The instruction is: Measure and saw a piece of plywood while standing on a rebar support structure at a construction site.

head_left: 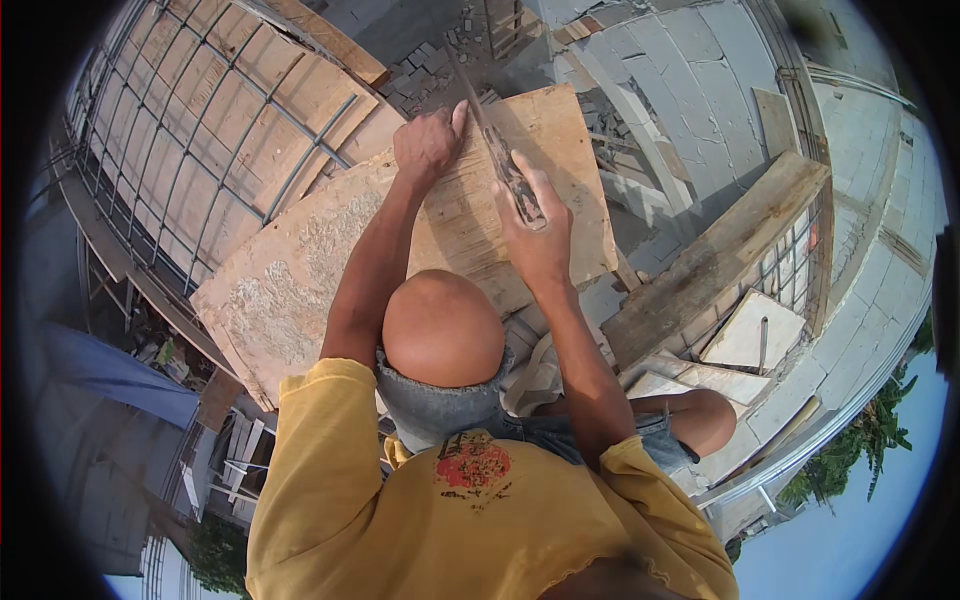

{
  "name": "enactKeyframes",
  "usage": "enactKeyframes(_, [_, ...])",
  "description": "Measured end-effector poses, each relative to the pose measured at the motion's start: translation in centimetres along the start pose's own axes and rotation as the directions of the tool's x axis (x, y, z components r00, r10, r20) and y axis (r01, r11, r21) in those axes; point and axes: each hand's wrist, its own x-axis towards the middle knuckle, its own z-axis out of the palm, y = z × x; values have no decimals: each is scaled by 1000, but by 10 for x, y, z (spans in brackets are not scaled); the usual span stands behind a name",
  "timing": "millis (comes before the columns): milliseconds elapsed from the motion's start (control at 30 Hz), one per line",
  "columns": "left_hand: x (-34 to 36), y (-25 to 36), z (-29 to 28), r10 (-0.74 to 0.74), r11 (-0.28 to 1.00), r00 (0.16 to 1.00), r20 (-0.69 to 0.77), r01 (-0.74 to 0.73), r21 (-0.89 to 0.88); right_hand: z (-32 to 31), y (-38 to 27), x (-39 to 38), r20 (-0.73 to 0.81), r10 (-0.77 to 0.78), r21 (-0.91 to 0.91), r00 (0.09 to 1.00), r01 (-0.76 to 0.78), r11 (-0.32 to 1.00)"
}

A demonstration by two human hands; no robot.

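A handsaw (492, 140) stands across the plywood board (560, 130), its thin blade pointing away past the board's far edge. My right hand (537, 225) is wrapped round its worn handle. Close by on the blade's left, my left hand (428, 148) is closed at the far edge of the plywood, thumb beside the blade; its fingertips are hidden. My bare knee (445, 325) bears on the near side of the board. Dried pale cement crusts the board's left part, while rough, scraped streaks mark its middle.
A grid of steel rebar (235, 70) lies over plywood sheets at the left. To the right are a thick timber plank (720, 255), a small pale board (755, 330) and a grey block wall (690, 70). Broken blocks (415, 75) lie below, beyond the board.
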Motion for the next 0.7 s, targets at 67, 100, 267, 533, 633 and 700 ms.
enactKeyframes(67, [3,-2,5,44,998,982,-182,-51,-31,-49,-27,-100,-8,178,-125,984,-178,976])
enactKeyframes(100, [6,-5,7,-1,1000,996,-89,-1,-25,-73,-42,-150,-14,229,-197,973,-228,954])
enactKeyframes(267, [11,-8,9,25,1000,997,-79,-26,-4,-70,-58,-110,-17,79,-120,997,-80,990])
enactKeyframes(533, [16,-3,5,45,998,989,-141,-40,42,-38,-14,-71,-13,167,-35,986,-167,985])
enactKeyframes(633, [11,-9,18,1,999,996,-93,3,47,-96,-52,-177,35,174,-281,984,-158,947])
enactKeyframes(700, [14,-9,18,8,999,997,-82,-4,54,-97,-68,-166,60,219,-221,974,-201,954])
